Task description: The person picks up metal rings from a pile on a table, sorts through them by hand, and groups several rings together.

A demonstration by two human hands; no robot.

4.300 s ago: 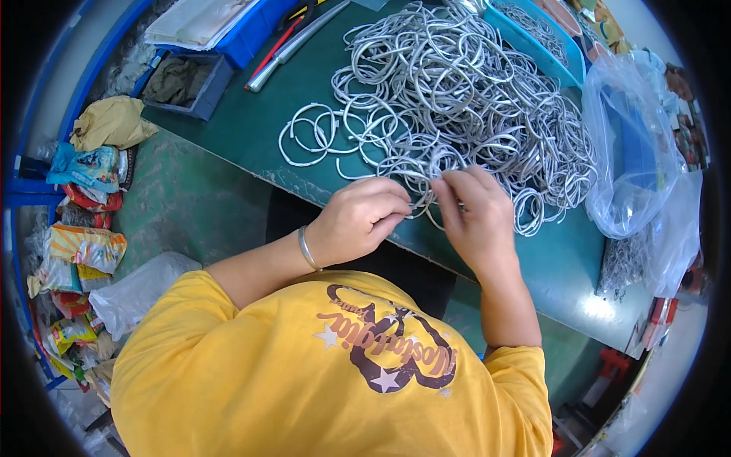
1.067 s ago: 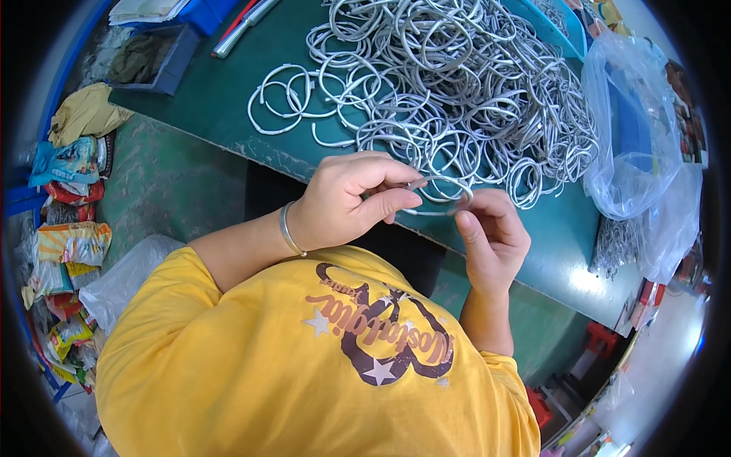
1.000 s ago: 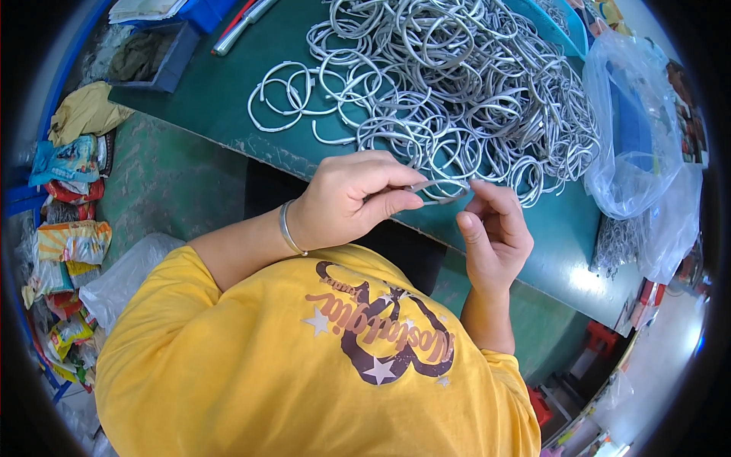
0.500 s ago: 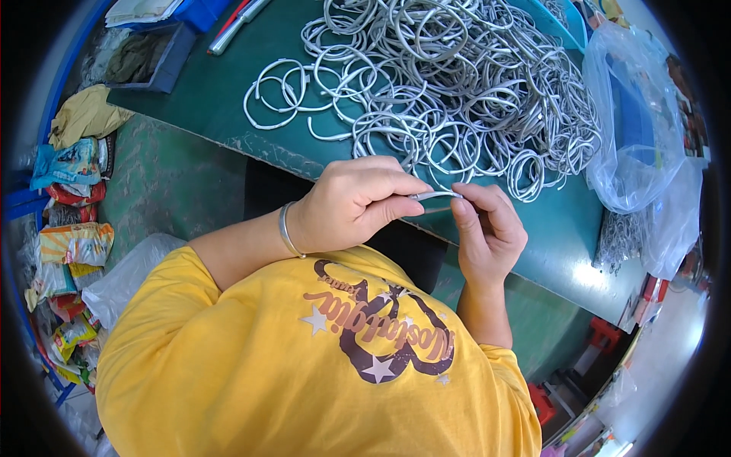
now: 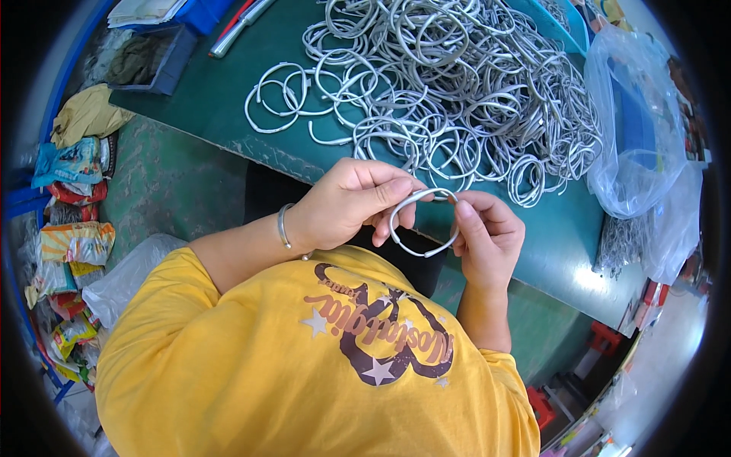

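Observation:
In front of my chest, at the table's near edge, a thin silver-grey bangle (image 5: 412,252) is held up between both hands, its round opening facing me. My left hand (image 5: 346,202) grips the upper left of the hoop, thumb on top and the other fingers curled behind. On the opposite side, my right hand (image 5: 491,232) pinches it between thumb and fingers. Short thicker sleeves show on its rim. Just beyond my hands lies a large tangled pile of similar bangles (image 5: 457,84), with several looser bangles (image 5: 263,131) spread at its left.
The green table (image 5: 205,95) has a scuffed near edge. A blue-grey bin (image 5: 166,65) with dark cloth and some red and white rods (image 5: 236,30) are at far left. Clear plastic bags (image 5: 636,152) hang at the right edge. Colourful packets (image 5: 76,244) line the left side.
The bangle has turned from nearly edge-on to showing its full round, hanging lower. My left fingers have shifted and opened somewhat behind it; my right hand stays close to its place.

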